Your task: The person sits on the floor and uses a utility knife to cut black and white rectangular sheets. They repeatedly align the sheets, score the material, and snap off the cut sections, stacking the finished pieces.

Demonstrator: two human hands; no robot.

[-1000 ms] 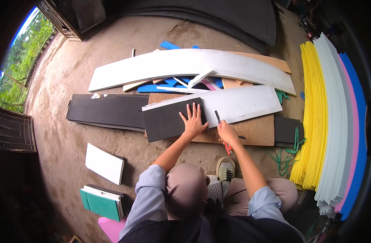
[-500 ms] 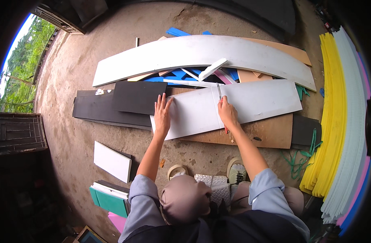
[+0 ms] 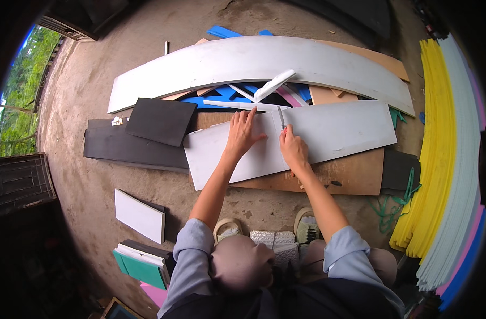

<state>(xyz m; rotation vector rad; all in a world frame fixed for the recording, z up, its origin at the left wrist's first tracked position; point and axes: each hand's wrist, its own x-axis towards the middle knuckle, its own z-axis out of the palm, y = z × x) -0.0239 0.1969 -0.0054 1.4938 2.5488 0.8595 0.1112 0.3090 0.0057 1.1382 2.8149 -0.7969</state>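
A white foam sheet [image 3: 344,125] lies slanted over a brown wooden board [image 3: 362,170]. My left hand [image 3: 241,134] rests on the sheet with its fingers spread, pressing it left of the blade. In my right hand [image 3: 294,150] is a utility knife [image 3: 281,118], whose blade points away from me toward the sheet's far edge; its reddish handle is mostly hidden by my fingers. A faint line runs across the sheet beside the blade. To the left, a small black foam piece [image 3: 162,121] lies tilted on a longer black foam sheet [image 3: 129,146].
Beyond lies a long curved white foam sheet [image 3: 222,63] over blue, pink and tan offcuts. A thin white strip [image 3: 275,85] sticks up there. Stacked yellow sheets [image 3: 431,133] stand at the right, near a tangled green strip [image 3: 386,215]. A white block [image 3: 139,215] lies at lower left.
My left hand has moved right along the white sheet, closer to the knife. The small black piece has shifted left and turned. My right hand keeps its hold on the knife.
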